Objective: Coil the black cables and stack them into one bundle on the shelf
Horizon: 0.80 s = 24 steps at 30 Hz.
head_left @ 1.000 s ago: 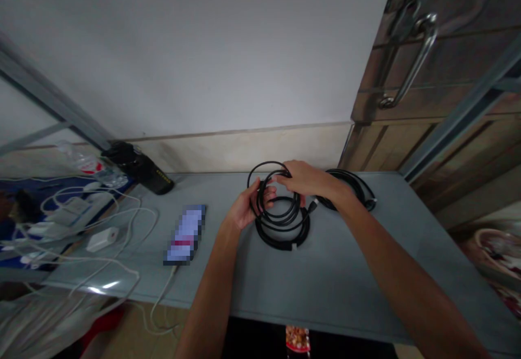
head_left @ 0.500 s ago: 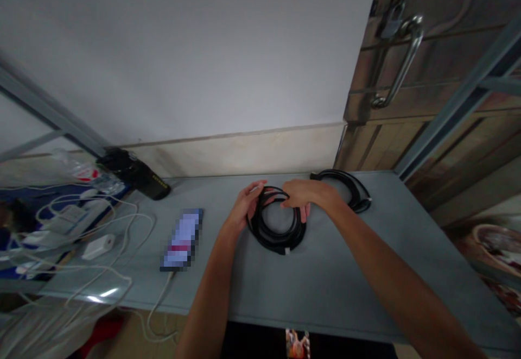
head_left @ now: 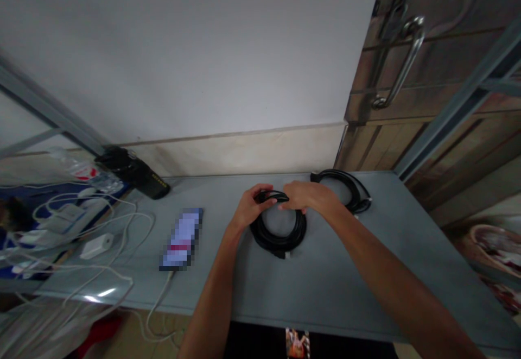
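Note:
A black cable lies wound in a round coil on the grey table, its lower part against the surface. My left hand grips the coil's upper left, thumb across the strands. At the upper right of the same coil, my right hand has its fingers closed around the cable. A pale tip shows at the coil's bottom edge. Just right of my right hand lies a second black cable coil, partly behind my wrist.
On the grey table, a phone with a plugged-in cable lies left of my left arm. Further left are a black bottle, a plastic bottle, a white adapter and tangled white cords. A wall stands behind.
My left hand's fingers have closed over the coil, the thumb now across its strands. The strands at the top are bunched closer together, and my right hand's fingers have drawn in.

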Motion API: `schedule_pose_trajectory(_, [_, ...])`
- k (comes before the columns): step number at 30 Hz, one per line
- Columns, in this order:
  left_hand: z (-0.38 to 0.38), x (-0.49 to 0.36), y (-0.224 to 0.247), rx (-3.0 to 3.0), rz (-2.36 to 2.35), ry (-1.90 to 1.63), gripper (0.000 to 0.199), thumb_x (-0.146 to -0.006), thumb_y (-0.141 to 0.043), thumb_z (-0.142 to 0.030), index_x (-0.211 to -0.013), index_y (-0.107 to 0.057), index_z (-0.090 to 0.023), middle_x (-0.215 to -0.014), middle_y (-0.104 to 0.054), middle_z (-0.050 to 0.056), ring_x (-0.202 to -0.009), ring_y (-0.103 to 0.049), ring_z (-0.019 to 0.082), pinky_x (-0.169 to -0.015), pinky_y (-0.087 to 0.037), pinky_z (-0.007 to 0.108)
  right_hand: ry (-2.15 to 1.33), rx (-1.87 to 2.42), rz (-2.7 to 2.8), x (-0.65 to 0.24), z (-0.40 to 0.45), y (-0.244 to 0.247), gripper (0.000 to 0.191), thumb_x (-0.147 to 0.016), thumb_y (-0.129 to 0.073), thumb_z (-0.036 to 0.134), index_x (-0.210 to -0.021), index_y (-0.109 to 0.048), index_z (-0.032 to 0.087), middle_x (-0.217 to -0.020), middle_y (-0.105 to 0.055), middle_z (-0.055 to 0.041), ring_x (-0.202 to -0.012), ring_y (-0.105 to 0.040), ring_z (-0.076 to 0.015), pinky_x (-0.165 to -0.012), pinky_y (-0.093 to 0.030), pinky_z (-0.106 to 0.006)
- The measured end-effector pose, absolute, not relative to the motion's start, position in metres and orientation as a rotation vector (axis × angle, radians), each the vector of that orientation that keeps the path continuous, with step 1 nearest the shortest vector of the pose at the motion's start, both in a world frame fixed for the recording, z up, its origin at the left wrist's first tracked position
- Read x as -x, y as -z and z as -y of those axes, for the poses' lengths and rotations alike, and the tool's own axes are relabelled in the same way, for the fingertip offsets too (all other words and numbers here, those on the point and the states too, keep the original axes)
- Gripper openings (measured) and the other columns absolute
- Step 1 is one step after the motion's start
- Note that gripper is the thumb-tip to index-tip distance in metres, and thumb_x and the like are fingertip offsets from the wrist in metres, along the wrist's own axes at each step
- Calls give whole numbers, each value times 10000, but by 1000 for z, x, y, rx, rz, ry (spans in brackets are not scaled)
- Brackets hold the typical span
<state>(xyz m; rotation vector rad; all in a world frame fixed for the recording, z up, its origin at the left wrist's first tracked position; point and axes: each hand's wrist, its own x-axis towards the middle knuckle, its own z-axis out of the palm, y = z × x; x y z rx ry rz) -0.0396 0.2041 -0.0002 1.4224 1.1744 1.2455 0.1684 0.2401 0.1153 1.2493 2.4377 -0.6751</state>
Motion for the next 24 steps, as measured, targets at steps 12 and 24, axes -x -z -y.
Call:
schedule_pose_trajectory(12, [-208,46,22,-2096,-1398,-1037,403,-930,-733,-156,-1317,-811,-235,-1304,-837,89,-1209,-784,276,-1144,-581,427,168,-1519,-2915,-234,-239,-72,335,-1125,-627,466,-1198,-711,149,-1187,-742,-150,-1076,-720,-285,-898,-526,-354])
schedule_pose_trajectory(24, [-207,46,25,-2053,-1343,-1161,282,-978,-797,-519,-920,-900,-262,-957,-844,72,-947,-753,261,-970,-563,397,-325,-1958,-3038,-319,-194,65,411,-1161,-473,526,-1222,-707,194,-1239,-714,-149,-1180,-666,-337,-1049,-513,-486])
